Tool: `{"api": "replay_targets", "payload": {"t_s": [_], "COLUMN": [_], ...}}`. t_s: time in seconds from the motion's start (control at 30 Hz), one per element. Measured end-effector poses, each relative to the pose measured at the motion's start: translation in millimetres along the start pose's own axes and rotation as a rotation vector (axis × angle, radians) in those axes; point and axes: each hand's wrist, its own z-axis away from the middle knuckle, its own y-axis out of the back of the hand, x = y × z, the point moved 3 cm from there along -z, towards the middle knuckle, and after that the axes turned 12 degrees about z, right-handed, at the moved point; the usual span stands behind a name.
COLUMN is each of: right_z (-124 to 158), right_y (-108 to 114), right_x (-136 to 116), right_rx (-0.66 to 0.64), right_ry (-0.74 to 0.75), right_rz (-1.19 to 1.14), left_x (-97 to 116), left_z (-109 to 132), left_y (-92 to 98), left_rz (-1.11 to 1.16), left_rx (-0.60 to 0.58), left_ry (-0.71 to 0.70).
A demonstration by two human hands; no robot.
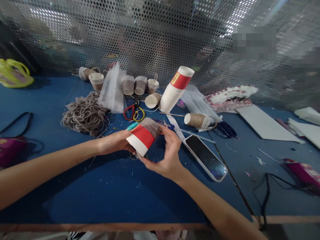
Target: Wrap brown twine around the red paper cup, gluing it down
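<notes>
Tilted between my hands is a red and white paper cup (143,137), with grey-brown yarn (150,126) wound round its upturned base end. My left hand (117,141) grips the cup from the left, its thumb near the white rim. Curved round the right side, my right hand (168,153) has fingertips on the yarn and its thumb by the rim. A turquoise object (132,126) shows just behind my left fingers; its kind is unclear. Beyond the cup lie scissors (134,112) with red and yellow handles. A loose heap of grey-brown yarn (85,115) is at left.
A leaning stack of paper cups (172,95) stands behind. Several yarn-wrapped cups (128,85) line the back by a perforated metal screen (150,36). A phone (206,156) lies right of my hands, below a yarn-wrapped roll (196,120). White boards (267,123) lie far right.
</notes>
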Motion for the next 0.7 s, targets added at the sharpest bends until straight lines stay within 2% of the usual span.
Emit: {"api": "replay_targets", "payload": {"t_s": [0.07,0.17,0.3,0.47,0.57,0.63,0.7], "right_z": [-0.2,-2.3,-5.0,-6.3,-8.2,-9.3,-9.4], "right_y": [-0.7,-0.4,2.6,0.2,3.0,9.3,17.1], "right_x": [1.1,2.4,-0.3,-7.8,-4.9,2.2,14.6], "right_rx": [0.035,0.000,-0.129,-0.292,-0.205,-0.051,0.104], "right_ry": [0.018,0.003,-0.032,0.103,0.146,0.146,0.063], "right_rz": [0.014,0.089,0.284,0.287,0.224,0.236,0.369], "left_x": [-0.5,5.4,12.5,7.3,9.2,14.3,19.4], "left_z": [-0.6,-0.6,-0.3,-1.0,-0.4,1.8,5.7], "left_y": [0.9,3.7,-3.8,-13.1,-7.1,-0.6,4.5], "left_rz": [-0.035,-0.066,-0.219,-0.379,-0.380,-0.389,-0.411], "left_rx": [0.027,0.156,0.230,0.361,0.431,0.487,0.556], "left_ry": [-0.028,-0.134,-0.207,-0.232,-0.335,-0.463,-0.608]}}
